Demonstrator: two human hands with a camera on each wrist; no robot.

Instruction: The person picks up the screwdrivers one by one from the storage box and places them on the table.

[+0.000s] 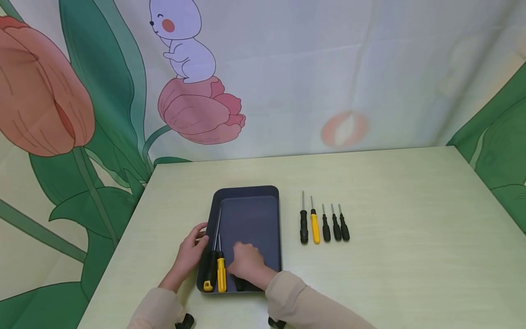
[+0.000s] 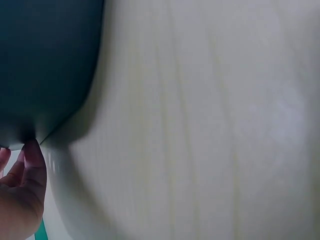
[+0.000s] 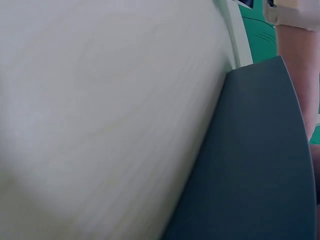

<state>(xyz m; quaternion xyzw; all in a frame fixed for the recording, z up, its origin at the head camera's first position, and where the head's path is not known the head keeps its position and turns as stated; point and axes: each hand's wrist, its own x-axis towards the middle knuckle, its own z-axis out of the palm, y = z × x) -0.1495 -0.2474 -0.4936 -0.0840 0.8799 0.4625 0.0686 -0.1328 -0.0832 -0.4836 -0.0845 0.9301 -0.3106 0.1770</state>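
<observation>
A dark blue tray (image 1: pixel 250 219) lies on the table. Along its left side lie a long black screwdriver with a yellow end (image 1: pixel 211 269) and a yellow-handled screwdriver (image 1: pixel 222 274). My left hand (image 1: pixel 191 249) rests against the tray's left wall, its fingers relaxed; in the left wrist view, fingertips (image 2: pixel 33 150) touch the wall at the rim. Inside the tray, my right hand (image 1: pixel 248 262) bends down with curled fingers over a black-handled screwdriver (image 1: pixel 239 284). The back of that hand hides its fingertips and most of the tool.
Right of the tray, several screwdrivers stand in a row: a larger black one (image 1: pixel 303 227), a yellow one (image 1: pixel 315 227) and small black ones (image 1: pixel 336 229). A printed curtain (image 1: pixel 287 82) hangs behind the table's back edge.
</observation>
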